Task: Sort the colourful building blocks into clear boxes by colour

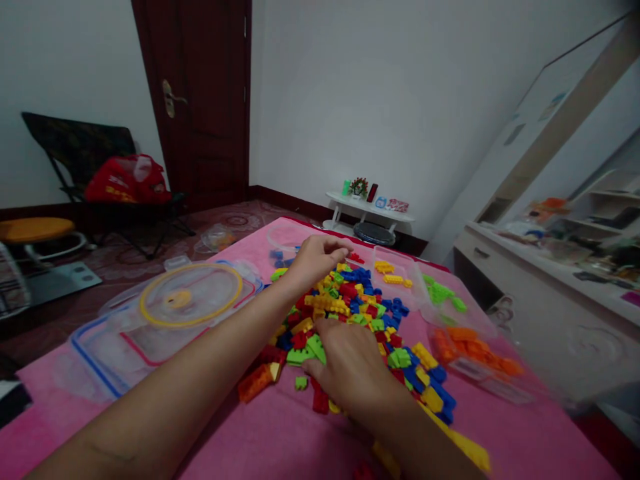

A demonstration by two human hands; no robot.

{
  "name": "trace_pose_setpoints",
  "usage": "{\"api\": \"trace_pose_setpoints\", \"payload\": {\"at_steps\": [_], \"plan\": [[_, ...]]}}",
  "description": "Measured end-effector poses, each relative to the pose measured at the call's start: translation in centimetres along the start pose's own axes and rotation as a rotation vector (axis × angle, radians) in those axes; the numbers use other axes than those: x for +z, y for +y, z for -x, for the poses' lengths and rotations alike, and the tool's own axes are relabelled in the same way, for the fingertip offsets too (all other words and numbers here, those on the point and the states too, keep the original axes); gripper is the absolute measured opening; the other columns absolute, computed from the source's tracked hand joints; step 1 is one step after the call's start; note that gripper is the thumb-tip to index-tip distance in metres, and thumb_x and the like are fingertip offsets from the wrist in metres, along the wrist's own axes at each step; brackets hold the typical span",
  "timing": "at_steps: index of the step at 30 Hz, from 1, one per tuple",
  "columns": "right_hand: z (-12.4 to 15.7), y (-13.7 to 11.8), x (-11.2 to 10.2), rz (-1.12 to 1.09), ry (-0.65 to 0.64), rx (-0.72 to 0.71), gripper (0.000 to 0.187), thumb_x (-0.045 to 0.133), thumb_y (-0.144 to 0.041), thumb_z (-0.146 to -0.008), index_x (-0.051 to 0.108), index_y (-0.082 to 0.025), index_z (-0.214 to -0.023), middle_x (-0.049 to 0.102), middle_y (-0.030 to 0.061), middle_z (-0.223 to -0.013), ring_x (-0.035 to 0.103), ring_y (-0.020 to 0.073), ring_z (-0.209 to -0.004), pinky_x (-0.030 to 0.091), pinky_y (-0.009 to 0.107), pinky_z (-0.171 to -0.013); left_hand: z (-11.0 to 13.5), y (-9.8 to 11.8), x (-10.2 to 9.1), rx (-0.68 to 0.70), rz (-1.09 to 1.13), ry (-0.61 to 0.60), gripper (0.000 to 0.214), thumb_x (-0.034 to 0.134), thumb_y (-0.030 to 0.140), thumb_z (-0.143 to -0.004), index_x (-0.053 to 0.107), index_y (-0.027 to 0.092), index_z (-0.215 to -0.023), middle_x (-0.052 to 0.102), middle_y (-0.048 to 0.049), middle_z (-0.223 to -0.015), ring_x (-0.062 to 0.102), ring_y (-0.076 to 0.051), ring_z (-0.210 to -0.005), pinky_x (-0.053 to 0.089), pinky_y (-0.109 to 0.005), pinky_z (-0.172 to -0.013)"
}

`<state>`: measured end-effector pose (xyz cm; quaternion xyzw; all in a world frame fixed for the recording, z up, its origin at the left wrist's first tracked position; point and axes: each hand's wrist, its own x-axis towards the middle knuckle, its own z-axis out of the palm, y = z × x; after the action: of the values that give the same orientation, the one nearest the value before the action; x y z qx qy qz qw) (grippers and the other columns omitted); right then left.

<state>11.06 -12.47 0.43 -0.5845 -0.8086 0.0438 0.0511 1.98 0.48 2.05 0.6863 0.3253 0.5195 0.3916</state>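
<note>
The worktop (280, 433) runs to a far edge trimmed in dark red, with its left edge slanting past a stack of clear lids (193, 277). Most open room lies on the near side, where pink cloth (285, 460) shows; the lids crowd the left, and clear boxes line the far and right sides. One, a box of yellow blocks (407, 259), stands just beyond the pile; a box of orange blocks (505, 392) sits at the right.

Beyond are a brown door (213, 80), a chair (75, 137) bearing a red bag (120, 180), a low white table (370, 208) and, at right, a drawer cabinet (530, 287).

The block pile (360, 293) fills the middle: red, blue, yellow and green pieces, mostly small and studded, loosely heaped and spilling toward the near right. The left hand (323, 259) reaches over its far part with fingers bent; the right hand (347, 350) rests on its near part, thumb beside green pieces (307, 352). The fingertips are partly hidden, so I cannot tell whether either grip is closed on a piece.
</note>
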Motion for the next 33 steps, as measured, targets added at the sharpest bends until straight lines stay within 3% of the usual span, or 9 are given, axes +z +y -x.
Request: {"api": "trace_pose_setpoints", "payload": {"at_steps": [5, 11, 15, 21, 23, 27, 31, 33], "plan": [[0.3, 0.2, 0.8, 0.029, -0.036, -0.002, 0.033, 0.062, -0.035, -0.069, 0.062, -0.018, -0.097, 0.065, 0.0106, -0.096, 0.062, 0.0244, -0.08, 0.039, 0.029, -0.063, 0.0, -0.3, 0.6, 0.035, -0.032, -0.035, 0.022, 0.054, 0.02, -0.074, 0.069, 0.011, -0.088, 0.069, -0.0061, -0.078, 0.064, -0.013, -0.07, 0.05, -0.023, -0.063], [0.2, 2.3, 0.9, -0.227, 0.115, -0.027, 0.018, 0.051, -0.022, -0.073, 0.064, -0.021, -0.086, 0.066, 0.0047, -0.087, 0.06, 0.0185, -0.079, 0.04, 0.026, -0.068, 0.0, -0.8, 0.8, 0.064, -0.044, -0.066, 0.023, 0.054, 0.023, -0.075, 0.069, 0.011, -0.088, 0.07, -0.0075, -0.082, 0.064, -0.014, -0.072, 0.051, -0.025, -0.067], [-0.5, 4.7, -0.3, -0.344, 0.156, 0.011, 0.016, 0.049, -0.02, -0.072, 0.064, -0.02, -0.077, 0.068, 0.0016, -0.077, 0.06, 0.0164, -0.072, 0.039, 0.024, -0.065, 0.2, -0.8, 0.8, 0.055, -0.066, -0.098, 0.024, 0.054, 0.026, -0.076, 0.069, 0.012, -0.089, 0.07, -0.0069, -0.083, 0.064, -0.014, -0.073, 0.05, -0.024, -0.067], [-0.7, 8.8, -2.2, -0.219, 0.221, 0.158, 0.029, 0.057, -0.031, -0.071, 0.064, -0.021, -0.098, 0.068, 0.0041, -0.091, 0.059, 0.0192, -0.078, 0.039, 0.026, -0.066, 0.6, -0.7, 1.2, 0.066, -0.202, -0.232, 0.024, 0.055, 0.022, -0.073, 0.07, 0.013, -0.089, 0.071, -0.0065, -0.084, 0.063, -0.015, -0.074, 0.048, -0.024, -0.067], [-0.6, 9.5, -2.5, -0.171, 0.18, 0.166, 0.026, 0.058, -0.03, -0.07, 0.064, -0.022, -0.093, 0.068, 0.0034, -0.086, 0.059, 0.0189, -0.076, 0.039, 0.026, -0.064, 0.9, -0.5, 1.0, 0.083, -0.316, -0.333, 0.022, 0.057, 0.021, -0.071, 0.071, 0.014, -0.086, 0.071, -0.0049, -0.08, 0.062, -0.015, -0.07, 0.047, -0.023, -0.064], [-0.5, 9.4, -2.2, -0.138, 0.123, 0.135, 0.017, 0.06, -0.032, -0.071, 0.067, -0.024, -0.085, 0.068, 0.0026, -0.084, 0.061, 0.0198, -0.079, 0.039, 0.027, -0.066, 1.5, -0.2, 0.3, 0.05, -0.6, -0.53, 0.018, 0.066, 0.025, -0.063, 0.073, 0.018, -0.078, 0.069, -0.0024, -0.069, 0.059, -0.014, -0.06, 0.042, -0.021, -0.056], [-0.7, 8.2, -0.5, -0.149, 0.144, 0.082, 0.03, 0.064, -0.036, -0.07, 0.067, -0.025, -0.099, 0.067, 0.0046, -0.099, 0.059, 0.0214, -0.094, 0.039, 0.029, -0.08, 1.9, -0.3, -0.4, 0.089, -0.799, -0.556, 0.028, 0.074, 0.026, -0.05, 0.073, 0.023, -0.079, 0.069, -0.0018, -0.074, 0.059, -0.017, -0.065, 0.039, -0.022, -0.055], [-0.8, 7.8, 0.2, -0.15, 0.139, 0.066, 0.03, 0.065, -0.034, -0.07, 0.067, -0.024, -0.098, 0.067, 0.0053, -0.1, 0.059, 0.0209, -0.094, 0.039, 0.029, -0.081, 1.9, -0.5, -0.4, 0.08, -0.828, -0.541, 0.028, 0.073, 0.024, -0.051, 0.073, 0.025, -0.078, 0.068, -0.0012, -0.073, 0.059, -0.016, -0.065, 0.037, -0.021, -0.054]]}}
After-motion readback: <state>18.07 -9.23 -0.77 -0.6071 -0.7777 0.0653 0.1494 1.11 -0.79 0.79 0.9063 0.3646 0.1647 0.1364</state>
